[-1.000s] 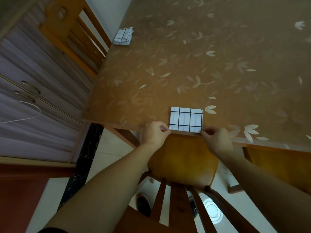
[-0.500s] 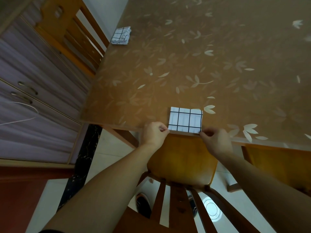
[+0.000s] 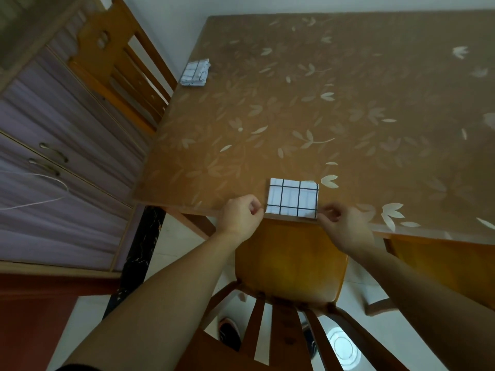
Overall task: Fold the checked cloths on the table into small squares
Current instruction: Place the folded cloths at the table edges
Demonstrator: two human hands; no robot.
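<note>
A white checked cloth [image 3: 292, 198], folded into a small rectangle, lies flat at the near edge of the table [image 3: 308, 111]. My left hand [image 3: 242, 212] has its fingers curled and pinches the cloth's near left corner. On the other side, my right hand [image 3: 340, 218] pinches the near right corner. One layer sticks out slightly at the cloth's far right corner. A second checked cloth [image 3: 195, 73], folded small, sits at the table's far left edge.
A wooden chair [image 3: 289, 266] is tucked under the table right below the cloth. Another chair [image 3: 120, 68] stands at the table's left side, beside a purple cabinet [image 3: 53, 162]. A third seat [image 3: 442, 261] shows at the right.
Both hands stay at the cloth's near corners and the cloth lies in the same place. My view has tilted up a little, showing more of the far table.
</note>
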